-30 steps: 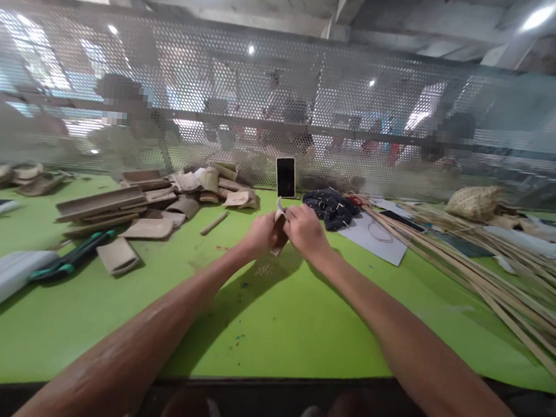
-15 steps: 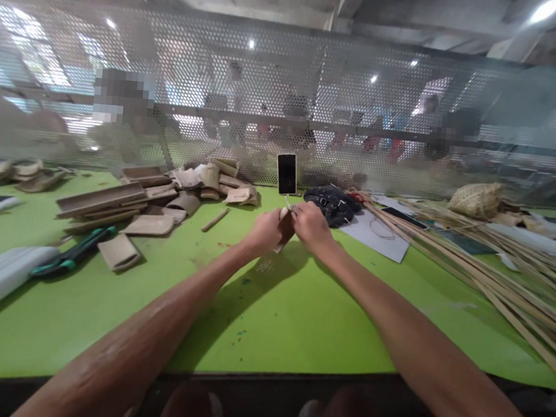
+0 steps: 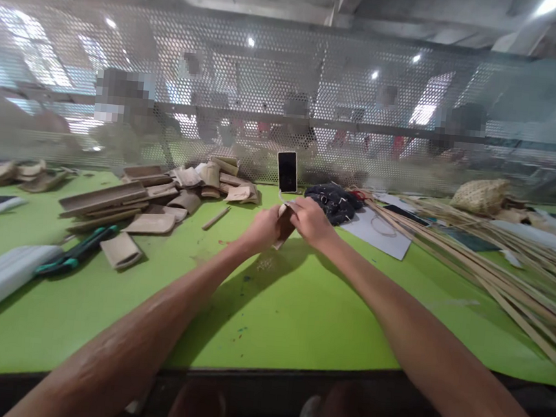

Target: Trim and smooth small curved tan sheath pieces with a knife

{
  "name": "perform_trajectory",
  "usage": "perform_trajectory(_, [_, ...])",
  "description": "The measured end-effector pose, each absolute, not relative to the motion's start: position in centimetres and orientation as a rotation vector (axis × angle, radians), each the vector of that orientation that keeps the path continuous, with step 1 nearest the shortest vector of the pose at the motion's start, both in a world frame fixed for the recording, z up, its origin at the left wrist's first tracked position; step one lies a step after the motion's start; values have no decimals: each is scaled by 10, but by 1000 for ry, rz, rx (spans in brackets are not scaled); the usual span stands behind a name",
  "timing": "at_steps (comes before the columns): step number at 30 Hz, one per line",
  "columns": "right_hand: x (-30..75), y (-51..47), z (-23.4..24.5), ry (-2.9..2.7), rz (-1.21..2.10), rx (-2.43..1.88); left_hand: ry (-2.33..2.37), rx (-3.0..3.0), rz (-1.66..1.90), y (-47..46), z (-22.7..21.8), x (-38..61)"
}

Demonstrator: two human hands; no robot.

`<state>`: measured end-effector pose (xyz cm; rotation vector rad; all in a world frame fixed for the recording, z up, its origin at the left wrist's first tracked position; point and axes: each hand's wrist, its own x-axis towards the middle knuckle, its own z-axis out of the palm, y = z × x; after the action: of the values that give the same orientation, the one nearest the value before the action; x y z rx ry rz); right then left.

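Over the middle of the green table, my left hand [image 3: 262, 228] is closed around a brown bamboo piece [image 3: 285, 227], which slants down between my hands. My right hand [image 3: 314, 221] meets it at the top end, fingers pinched together. A thin pale edge shows by the right fingertips; whether it belongs to the bamboo or to a separate thing is too small to make out. Below the hands, pale crumbs [image 3: 266, 264] lie scattered on the table.
Bamboo pieces [image 3: 150, 223] are heaped at left, near green-and-black pruners [image 3: 77, 252] and a white block [image 3: 4, 275]. A phone [image 3: 288, 172] stands upright ahead. Dark cloth [image 3: 334, 202], white paper [image 3: 378, 233] and long bamboo strips [image 3: 490, 279] lie right. A perforated screen [image 3: 248, 102] closes the back.
My right fingers have shifted slightly left across the top of the bamboo piece. The pale tip sticking up there has changed its angle. My left hand keeps its hold.
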<state>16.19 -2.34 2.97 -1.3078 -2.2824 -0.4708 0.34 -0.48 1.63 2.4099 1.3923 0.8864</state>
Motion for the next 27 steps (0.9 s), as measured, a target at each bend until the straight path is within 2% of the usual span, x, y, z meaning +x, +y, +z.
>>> perform_trajectory(14, [161,-25,27,-2237,-573,-1190,1387,2440,859,-9,19,2])
perform_trajectory(27, [158,-27,25,-2244,-417,-1090,1324,2469,913,-1,13,-1])
